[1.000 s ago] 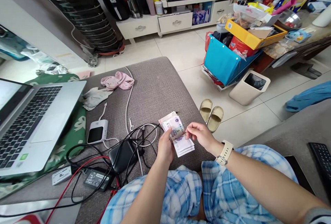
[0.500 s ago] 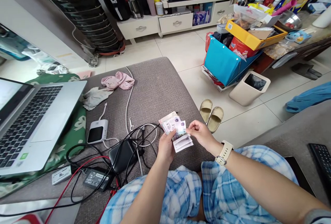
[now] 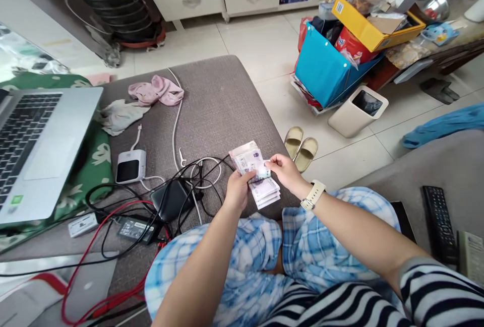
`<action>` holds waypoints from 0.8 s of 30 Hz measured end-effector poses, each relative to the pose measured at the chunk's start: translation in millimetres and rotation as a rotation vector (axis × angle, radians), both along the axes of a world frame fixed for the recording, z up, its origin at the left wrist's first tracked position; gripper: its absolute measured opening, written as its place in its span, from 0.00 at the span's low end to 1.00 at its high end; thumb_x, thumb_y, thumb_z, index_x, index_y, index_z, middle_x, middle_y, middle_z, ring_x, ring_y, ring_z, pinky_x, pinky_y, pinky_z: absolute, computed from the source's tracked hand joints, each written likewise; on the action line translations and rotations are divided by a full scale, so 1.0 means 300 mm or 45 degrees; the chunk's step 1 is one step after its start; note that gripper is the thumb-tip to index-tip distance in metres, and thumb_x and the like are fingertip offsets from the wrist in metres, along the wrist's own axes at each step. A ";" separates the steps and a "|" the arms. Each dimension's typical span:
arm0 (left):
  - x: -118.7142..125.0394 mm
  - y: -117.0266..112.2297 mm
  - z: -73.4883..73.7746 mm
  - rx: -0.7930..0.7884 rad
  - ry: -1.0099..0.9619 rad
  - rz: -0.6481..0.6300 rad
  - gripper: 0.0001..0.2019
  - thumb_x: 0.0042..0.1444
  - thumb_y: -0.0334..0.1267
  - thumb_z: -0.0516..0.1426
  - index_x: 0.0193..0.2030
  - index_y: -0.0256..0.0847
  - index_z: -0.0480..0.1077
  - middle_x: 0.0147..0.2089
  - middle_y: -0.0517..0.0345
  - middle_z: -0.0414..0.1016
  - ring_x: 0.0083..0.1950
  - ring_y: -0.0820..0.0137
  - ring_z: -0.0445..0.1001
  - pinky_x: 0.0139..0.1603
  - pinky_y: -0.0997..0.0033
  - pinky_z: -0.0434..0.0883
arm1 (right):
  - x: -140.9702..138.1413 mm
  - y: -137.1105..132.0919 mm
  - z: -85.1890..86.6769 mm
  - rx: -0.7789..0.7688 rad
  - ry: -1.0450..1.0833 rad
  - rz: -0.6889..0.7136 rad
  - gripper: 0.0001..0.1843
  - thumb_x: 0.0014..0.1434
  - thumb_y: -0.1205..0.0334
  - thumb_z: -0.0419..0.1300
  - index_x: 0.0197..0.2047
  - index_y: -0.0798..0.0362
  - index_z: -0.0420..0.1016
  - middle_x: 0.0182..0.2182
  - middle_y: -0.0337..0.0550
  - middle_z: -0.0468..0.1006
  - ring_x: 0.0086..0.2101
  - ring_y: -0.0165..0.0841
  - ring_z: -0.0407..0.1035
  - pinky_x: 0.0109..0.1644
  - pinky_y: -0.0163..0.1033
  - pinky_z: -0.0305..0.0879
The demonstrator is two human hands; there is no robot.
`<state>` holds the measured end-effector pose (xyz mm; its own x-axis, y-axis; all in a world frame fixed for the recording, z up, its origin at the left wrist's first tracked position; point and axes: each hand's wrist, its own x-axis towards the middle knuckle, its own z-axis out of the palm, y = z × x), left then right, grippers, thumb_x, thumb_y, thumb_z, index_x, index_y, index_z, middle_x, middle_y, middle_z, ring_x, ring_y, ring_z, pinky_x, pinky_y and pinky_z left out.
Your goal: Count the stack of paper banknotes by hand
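Note:
A stack of banknotes (image 3: 257, 176), pale purple and pink, is held over the near edge of a grey-brown cushioned seat (image 3: 223, 100). My left hand (image 3: 237, 192) grips the stack from the left, thumb on top. My right hand (image 3: 284, 170), a cream watch on its wrist, pinches the top note at its right edge. Both hands hover just above my knees in blue plaid trousers.
Left of the hands lie tangled black, white and red cables (image 3: 189, 186), a black power bank (image 3: 172, 201), a white charger (image 3: 130, 166) and an open laptop (image 3: 38, 140). Slippers (image 3: 300, 145), a beige bin (image 3: 357, 111) and a blue box (image 3: 325, 72) stand on the tiled floor. A remote (image 3: 438, 221) lies right.
The camera has tilted down and the whole scene has shifted up and left. My right hand keeps working the top note against the stack; my left hand holds on.

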<state>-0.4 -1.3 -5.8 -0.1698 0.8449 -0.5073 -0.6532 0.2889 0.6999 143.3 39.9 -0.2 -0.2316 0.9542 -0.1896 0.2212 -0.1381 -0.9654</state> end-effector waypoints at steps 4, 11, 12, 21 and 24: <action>0.009 -0.001 0.002 0.008 -0.010 0.012 0.17 0.39 0.26 0.65 0.39 0.35 0.74 0.37 0.50 0.81 0.41 0.59 0.79 0.49 0.58 0.72 | 0.009 0.006 -0.002 0.017 -0.044 0.012 0.11 0.55 0.54 0.58 0.27 0.51 0.66 0.22 0.35 0.68 0.25 0.30 0.61 0.30 0.35 0.55; 0.002 0.007 -0.008 -0.005 -0.022 0.045 0.13 0.49 0.33 0.62 0.42 0.34 0.73 0.39 0.48 0.80 0.42 0.60 0.79 0.48 0.59 0.74 | 0.012 0.001 0.037 0.027 -0.010 0.048 0.10 0.57 0.55 0.57 0.28 0.52 0.67 0.23 0.35 0.69 0.25 0.30 0.62 0.30 0.35 0.56; -0.001 0.010 -0.013 -0.008 -0.017 0.046 0.13 0.50 0.34 0.61 0.43 0.34 0.73 0.39 0.48 0.80 0.42 0.60 0.79 0.48 0.59 0.74 | 0.011 0.000 0.043 0.024 0.008 0.054 0.10 0.57 0.55 0.57 0.28 0.52 0.67 0.23 0.35 0.68 0.25 0.30 0.61 0.30 0.35 0.56; -0.013 0.023 -0.033 0.003 -0.014 0.088 0.12 0.53 0.36 0.58 0.43 0.33 0.73 0.40 0.47 0.80 0.44 0.60 0.78 0.48 0.60 0.73 | -0.003 -0.016 0.089 -0.066 0.191 0.083 0.10 0.56 0.55 0.58 0.29 0.52 0.67 0.23 0.35 0.68 0.24 0.29 0.60 0.28 0.35 0.56; -0.014 0.022 -0.030 -0.034 -0.019 0.108 0.11 0.53 0.35 0.58 0.42 0.32 0.73 0.40 0.47 0.80 0.45 0.60 0.78 0.49 0.60 0.73 | -0.004 -0.020 0.097 -0.095 0.229 0.094 0.10 0.56 0.55 0.58 0.29 0.52 0.67 0.23 0.35 0.67 0.23 0.29 0.60 0.28 0.35 0.55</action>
